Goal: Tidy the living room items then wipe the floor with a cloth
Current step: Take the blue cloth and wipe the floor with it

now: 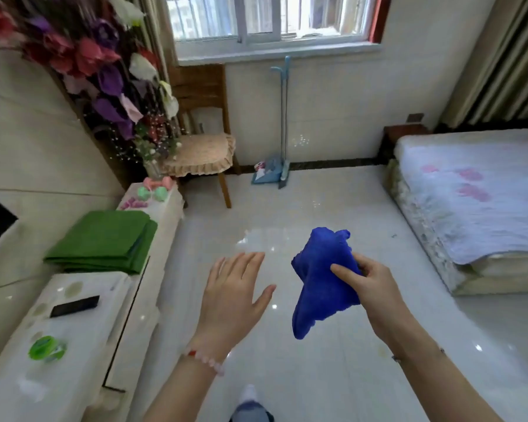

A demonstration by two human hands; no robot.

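A bright blue cloth (320, 278) hangs crumpled in the air above the glossy white tiled floor (302, 202). My right hand (369, 284) is shut on its upper right part, thumb laid across the fabric. My left hand (232, 296) hovers just left of the cloth, fingers spread, palm down, holding nothing and a short gap away from the fabric. A bead bracelet sits on my left wrist.
A white low cabinet (83, 345) along the left carries a folded green cloth (104, 242), a black remote (73, 306) and a green tub (46, 348). A cushioned wooden chair (201, 153), broom and dustpan (272, 172) stand by the far wall. A bed (476, 202) fills the right.
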